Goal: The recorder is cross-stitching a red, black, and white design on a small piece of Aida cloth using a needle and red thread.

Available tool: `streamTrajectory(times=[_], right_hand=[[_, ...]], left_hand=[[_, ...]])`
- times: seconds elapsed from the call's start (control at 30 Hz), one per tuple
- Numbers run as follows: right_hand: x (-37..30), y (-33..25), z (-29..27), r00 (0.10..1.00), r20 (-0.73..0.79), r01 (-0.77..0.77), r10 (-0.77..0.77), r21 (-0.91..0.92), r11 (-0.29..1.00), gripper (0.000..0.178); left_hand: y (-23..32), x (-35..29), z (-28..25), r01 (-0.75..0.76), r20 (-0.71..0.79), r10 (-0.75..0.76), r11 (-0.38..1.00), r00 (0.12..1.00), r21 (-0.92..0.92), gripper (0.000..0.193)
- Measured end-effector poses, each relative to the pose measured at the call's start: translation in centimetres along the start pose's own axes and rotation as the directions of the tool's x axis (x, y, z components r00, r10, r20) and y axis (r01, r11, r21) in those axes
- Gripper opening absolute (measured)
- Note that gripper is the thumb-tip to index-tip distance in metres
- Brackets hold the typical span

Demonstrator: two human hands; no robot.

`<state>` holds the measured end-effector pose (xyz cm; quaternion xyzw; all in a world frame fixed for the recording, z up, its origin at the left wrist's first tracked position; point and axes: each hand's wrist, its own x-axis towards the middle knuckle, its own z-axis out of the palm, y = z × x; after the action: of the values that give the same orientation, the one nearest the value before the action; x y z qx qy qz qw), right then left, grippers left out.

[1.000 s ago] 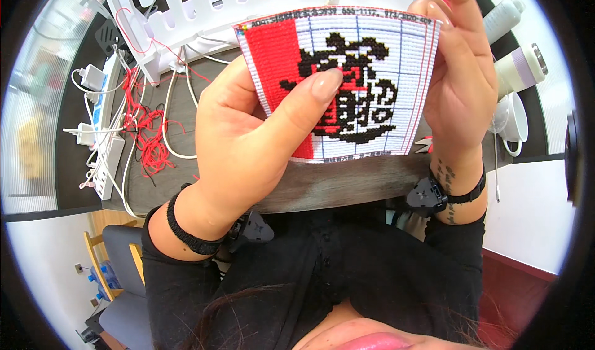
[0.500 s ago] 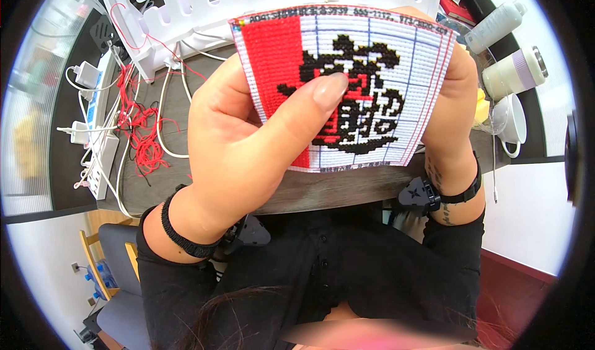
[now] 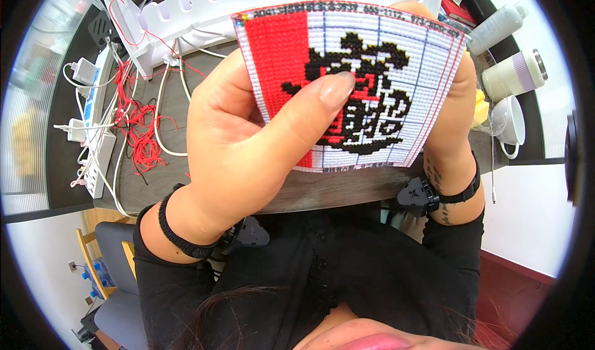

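A piece of cross-stitch cloth is held up over the table, its face toward me. Its left part is stitched solid red, and a black and red motif covers the middle of the white gridded ground. My left hand is closed on the cloth, thumb pressed flat over the motif, with the other fingers behind it. At the cloth's right edge is my right hand, mostly behind it. Its fingers are hidden, so whether they hold anything does not show. No needle can be seen.
Tangled red and black thread lies on the dark table at left, beside a power strip with white cables. A white slotted rack stands at the back. On the right are a tumbler, a bottle and a white mug.
The cloth has shifted slightly to the right and tilted a little. My left thumb has moved a short way right with it and still presses on the motif.
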<state>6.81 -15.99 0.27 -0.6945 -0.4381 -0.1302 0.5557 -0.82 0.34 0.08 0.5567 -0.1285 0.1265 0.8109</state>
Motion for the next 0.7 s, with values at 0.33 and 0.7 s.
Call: streamTrajectory(times=[0.33, 0.7], right_hand=[[-0.01, 0.04, 0.21, 0.999, 0.000, -0.040, 0.040, 0.068, 0.997, 0.028], [0.04, -0.14, 0.23, 0.994, 0.013, -0.111, 0.111, 0.084, 0.990, 0.032]], left_hand=[[0.01, 0.04, 0.00, -0.007, 0.024, 0.007, 1.000, 1.000, 0.000, 0.022], [0.21, 0.09, 0.09, 0.064, 0.005, -0.063, 0.997, 0.998, -0.047, 0.023]])
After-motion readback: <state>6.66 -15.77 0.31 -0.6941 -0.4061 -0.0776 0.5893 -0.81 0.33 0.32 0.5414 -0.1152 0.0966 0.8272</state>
